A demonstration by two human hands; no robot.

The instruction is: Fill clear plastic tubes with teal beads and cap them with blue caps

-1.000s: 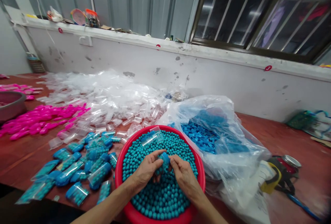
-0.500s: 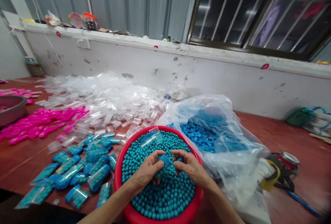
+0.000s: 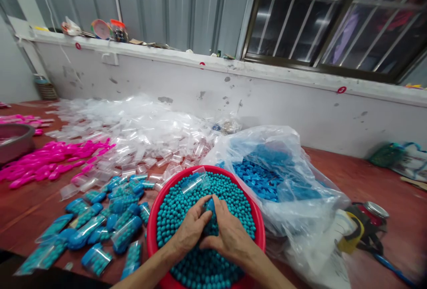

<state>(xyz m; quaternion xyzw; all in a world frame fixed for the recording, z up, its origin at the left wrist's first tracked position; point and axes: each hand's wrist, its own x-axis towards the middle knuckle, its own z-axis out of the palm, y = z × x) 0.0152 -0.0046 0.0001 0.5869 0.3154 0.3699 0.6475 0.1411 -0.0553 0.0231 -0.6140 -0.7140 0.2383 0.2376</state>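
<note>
Above the teal beads (image 3: 230, 195) in the red basin (image 3: 151, 218), my two hands meet around a small clear container with a blue cap (image 3: 211, 206). My left hand (image 3: 191, 226) grips it from the left with thumb and fingers. Against its other side presses my right hand (image 3: 228, 231), thumb below and fingers at the top; both hands partly hide it. A clear empty tube (image 3: 195, 182) lies on the beads near the basin's far rim. Left of the basin are several bead-filled containers with blue caps (image 3: 125, 231).
Clear plastic tubes (image 3: 143, 120) are heaped along the wall. Bright pink pieces (image 3: 50, 160) lie beside a grey basin (image 3: 20, 140) at left. An open plastic bag (image 3: 300, 169) of blue caps (image 3: 256, 178) stands at right, near a jar with a metal lid (image 3: 375, 211).
My right hand has moved left and closed against the capped container, meeting my left hand. Before, it was apart at the right with fingers curled over something blue.
</note>
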